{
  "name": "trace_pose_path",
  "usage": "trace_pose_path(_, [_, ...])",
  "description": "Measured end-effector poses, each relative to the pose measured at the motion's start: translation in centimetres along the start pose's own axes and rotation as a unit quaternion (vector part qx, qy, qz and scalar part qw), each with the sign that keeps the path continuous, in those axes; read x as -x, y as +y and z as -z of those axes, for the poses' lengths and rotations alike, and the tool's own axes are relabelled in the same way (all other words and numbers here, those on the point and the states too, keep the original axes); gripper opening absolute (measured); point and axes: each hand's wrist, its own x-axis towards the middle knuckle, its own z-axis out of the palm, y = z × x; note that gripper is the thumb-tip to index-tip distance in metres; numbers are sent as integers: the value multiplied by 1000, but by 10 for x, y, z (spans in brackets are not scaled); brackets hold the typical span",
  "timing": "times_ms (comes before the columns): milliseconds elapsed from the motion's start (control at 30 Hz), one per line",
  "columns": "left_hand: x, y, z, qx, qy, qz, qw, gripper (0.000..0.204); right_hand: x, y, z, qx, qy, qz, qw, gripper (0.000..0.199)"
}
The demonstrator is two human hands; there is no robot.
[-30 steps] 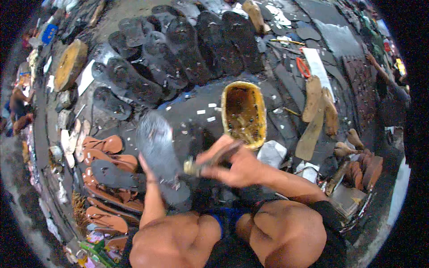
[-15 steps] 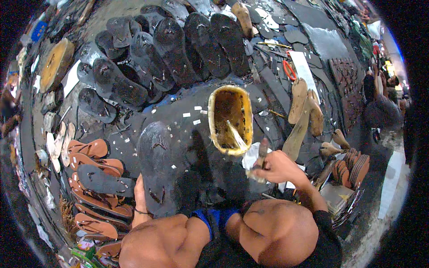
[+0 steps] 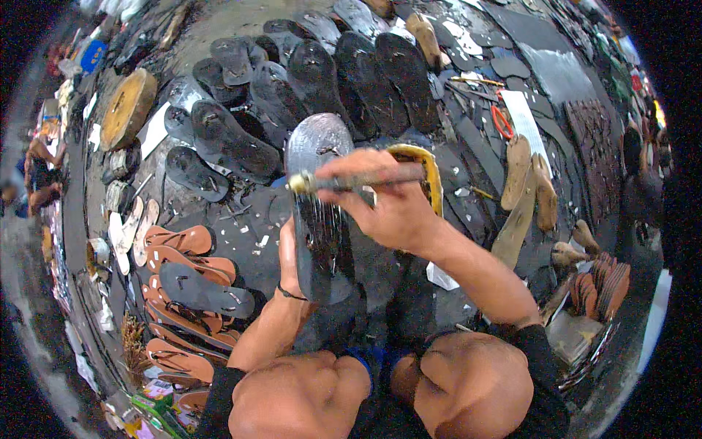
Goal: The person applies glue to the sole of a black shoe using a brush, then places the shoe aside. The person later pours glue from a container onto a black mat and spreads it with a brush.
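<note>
A black sandal sole [image 3: 325, 256] is tilted up in front of me, with pale, shiny streaks across its face. My left hand [image 3: 289, 256] grips its left edge; the fingers behind it are hidden. Across the upper part of the sole, my right hand [image 3: 387, 201] is closed around a brush [image 3: 398, 174] with a thick, dark handle. The brush's pale tip points left, at the sole's left side; whether it touches is unclear. Behind my right hand stands a yellow-rimmed container [image 3: 433, 164], largely covered by the hand.
Several black sandals [image 3: 314, 77] lie beyond the sole. Brown sandals [image 3: 183, 351] are lined up at the left, near a round wooden block [image 3: 128, 110]. To the right are wooden foot forms [image 3: 515, 172], orange-handled scissors [image 3: 502, 122] and stacked brown soles [image 3: 607, 285].
My left hand has raised the sole and shifted it right and away from me. My right hand has moved the brush from beside the container leftward, over the sole. The view has shifted slightly.
</note>
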Motion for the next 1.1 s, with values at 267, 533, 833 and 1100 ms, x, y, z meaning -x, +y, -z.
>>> trace_pose_path(267, [10,37,22,-43,52,-147,987,50,43,-33,10,-36,-139,168,975,29])
trace_pose_path(533, [-2,48,27,-15,14,-72,997,51,67,-32,-8,-74,-192,90,974,54])
trace_pose_path(833, [-18,1,7,-199,158,-173,952,34,3,-20,8,123,-74,134,981,29])
trace_pose_path(1100, [-10,6,6,-213,8,-163,963,36,41,-52,-7,-14,-146,266,953,32])
